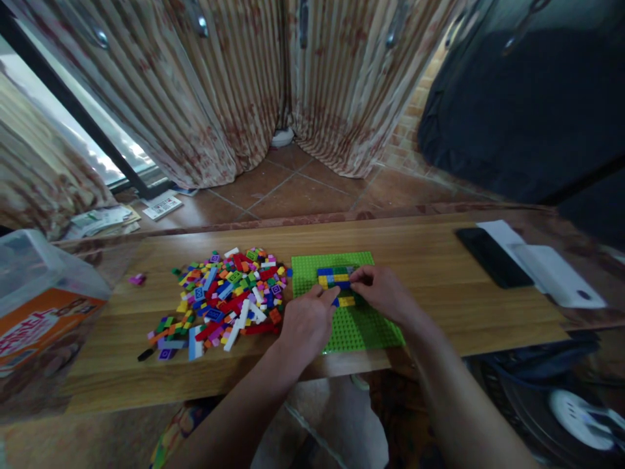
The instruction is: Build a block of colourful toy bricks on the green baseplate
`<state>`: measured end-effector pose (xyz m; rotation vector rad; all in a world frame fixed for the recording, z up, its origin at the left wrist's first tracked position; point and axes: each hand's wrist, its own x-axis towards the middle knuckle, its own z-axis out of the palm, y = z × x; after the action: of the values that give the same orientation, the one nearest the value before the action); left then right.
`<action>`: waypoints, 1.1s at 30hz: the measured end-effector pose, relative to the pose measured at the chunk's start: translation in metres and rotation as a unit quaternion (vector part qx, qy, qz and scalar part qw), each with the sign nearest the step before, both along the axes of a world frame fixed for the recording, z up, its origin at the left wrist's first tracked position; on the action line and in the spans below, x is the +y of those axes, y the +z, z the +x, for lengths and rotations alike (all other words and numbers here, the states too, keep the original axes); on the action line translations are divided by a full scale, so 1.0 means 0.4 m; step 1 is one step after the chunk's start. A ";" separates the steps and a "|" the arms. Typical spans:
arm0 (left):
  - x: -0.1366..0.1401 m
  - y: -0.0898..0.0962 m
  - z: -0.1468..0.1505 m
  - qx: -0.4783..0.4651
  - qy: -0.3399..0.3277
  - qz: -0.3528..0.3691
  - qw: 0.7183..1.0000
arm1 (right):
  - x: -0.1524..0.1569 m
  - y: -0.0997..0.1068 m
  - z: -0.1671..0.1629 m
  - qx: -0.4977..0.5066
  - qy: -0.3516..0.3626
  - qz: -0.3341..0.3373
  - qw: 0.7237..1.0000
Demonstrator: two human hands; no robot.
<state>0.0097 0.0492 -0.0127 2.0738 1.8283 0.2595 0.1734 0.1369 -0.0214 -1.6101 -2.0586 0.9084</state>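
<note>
Toy-brick rows [338, 271] sit on the green baseplate [364, 332], just right of frame centre. Right hand [383, 292] narrow at dark-blue brick [343, 285]; left hand [307, 319] index extended; can't tell if either grips. Best: line up studs, steady neighbours, press straight down.

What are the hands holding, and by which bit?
The right hand is at the right end of a dark blue brick, but a firm grip can't be told. Whether the left hand holds anything can't be seen.

Patterned curtains [229, 98] hang over brown floor tiles [278, 185]; beyond the surface's [434, 260] far left corner, a window [116, 135] glows.
</note>
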 end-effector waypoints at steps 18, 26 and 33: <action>0.000 -0.010 -0.017 -0.046 -0.005 0.027 0.999 | -0.029 0.018 -0.057 -0.176 -0.033 0.093 0.979; 0.005 -0.009 -0.022 -0.039 -0.007 0.032 0.999 | -0.044 0.018 -0.095 -0.201 0.001 0.121 0.972; 0.007 -0.006 -0.022 -0.042 0.001 0.025 0.999 | -0.047 0.027 -0.118 -0.217 0.003 0.122 0.969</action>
<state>0.0010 0.0520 -0.0150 2.0626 1.7912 0.3920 0.1260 0.1181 -0.0107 -1.7788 -2.3470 0.2979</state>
